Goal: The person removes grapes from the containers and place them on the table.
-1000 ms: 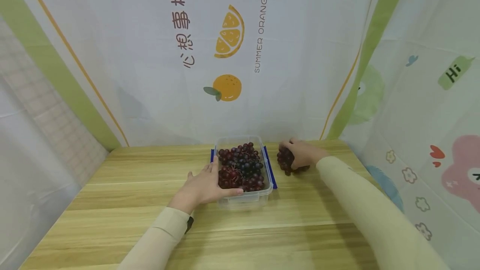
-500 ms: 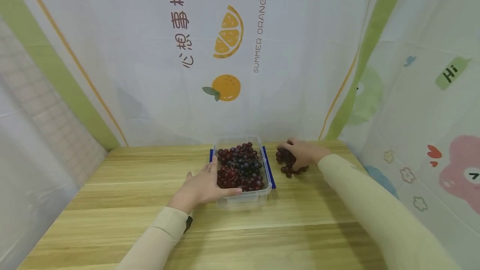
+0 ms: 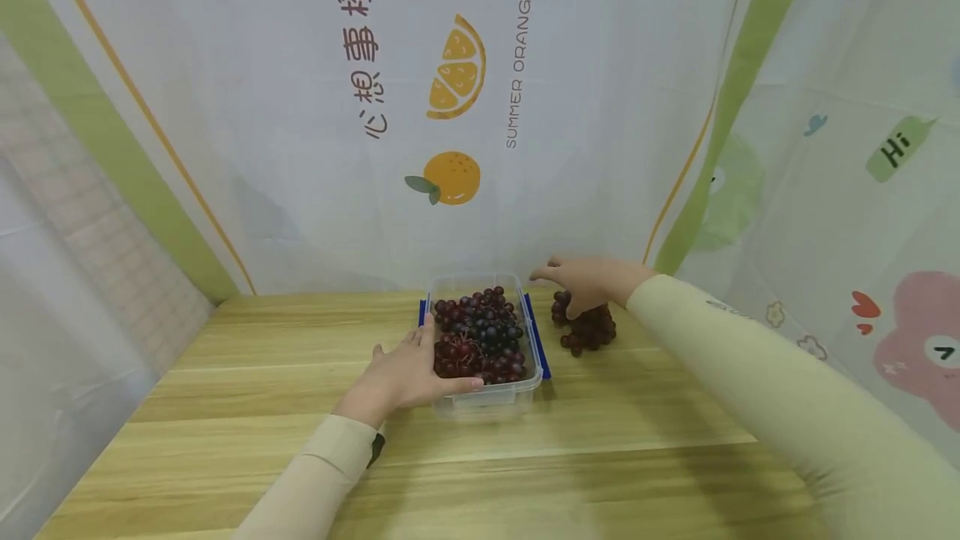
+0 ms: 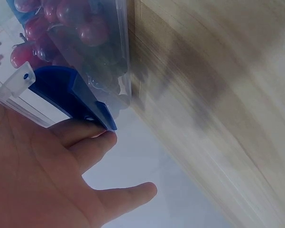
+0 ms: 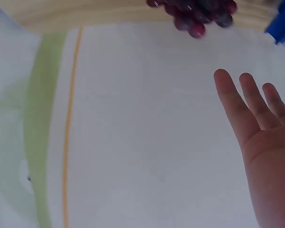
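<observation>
A clear plastic food container (image 3: 495, 398) with blue side clips holds dark red and purple grapes (image 3: 483, 332). My left hand (image 3: 405, 375) rests against its near left corner, the thumb along the front rim and fingers along the left side. In the left wrist view, fingertips touch the folded-out blue clip (image 4: 61, 90). To the container's right, a loose bunch of dark grapes (image 3: 592, 332) lies on the table. Just above that bunch is my right hand (image 3: 596, 280), fingers extended and holding nothing. The right wrist view shows its straight fingers (image 5: 232, 102) apart from the grapes.
The wooden table (image 3: 262, 407) runs up to a white printed curtain (image 3: 300, 207) behind the container. Another printed cloth (image 3: 840, 215) hangs on the right side. A second blue clip (image 3: 537, 340) sticks out between the container and the loose bunch.
My right hand has let go of the loose grape bunch and risen slightly, its fingers now straight. The bunch stays on the table. My left hand keeps its place on the container.
</observation>
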A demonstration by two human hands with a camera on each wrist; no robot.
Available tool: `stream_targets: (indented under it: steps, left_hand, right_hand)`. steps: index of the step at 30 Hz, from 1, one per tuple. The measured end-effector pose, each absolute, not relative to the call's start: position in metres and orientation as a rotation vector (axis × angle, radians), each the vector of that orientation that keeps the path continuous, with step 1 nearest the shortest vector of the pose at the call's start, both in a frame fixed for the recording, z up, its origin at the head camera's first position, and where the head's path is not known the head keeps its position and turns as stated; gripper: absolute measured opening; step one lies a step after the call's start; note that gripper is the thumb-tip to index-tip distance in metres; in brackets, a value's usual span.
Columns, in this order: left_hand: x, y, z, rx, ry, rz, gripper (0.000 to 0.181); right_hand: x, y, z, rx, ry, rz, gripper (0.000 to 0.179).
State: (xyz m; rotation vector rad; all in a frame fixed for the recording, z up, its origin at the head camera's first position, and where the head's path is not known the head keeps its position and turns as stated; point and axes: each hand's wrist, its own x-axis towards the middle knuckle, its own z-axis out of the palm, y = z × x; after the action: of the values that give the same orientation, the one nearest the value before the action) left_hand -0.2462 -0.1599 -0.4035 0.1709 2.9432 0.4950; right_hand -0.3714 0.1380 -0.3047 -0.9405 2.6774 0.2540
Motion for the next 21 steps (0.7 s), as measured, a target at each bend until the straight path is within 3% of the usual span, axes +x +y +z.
stream_targets:
  steps: [10,21]
  left_hand:
    - [-0.248,-0.161,-0.405,0.179,2.937,0.488,0.149]
    - [-0.248,-0.162,-0.404,0.189,2.928,0.510,0.149]
  right_hand:
    - [-0.352,0.114,-0.278,-1.014,2.662,0.316,0.083]
    - [-0.332,0.072,-0.277,-1.256,2.638,0.359,0.078]
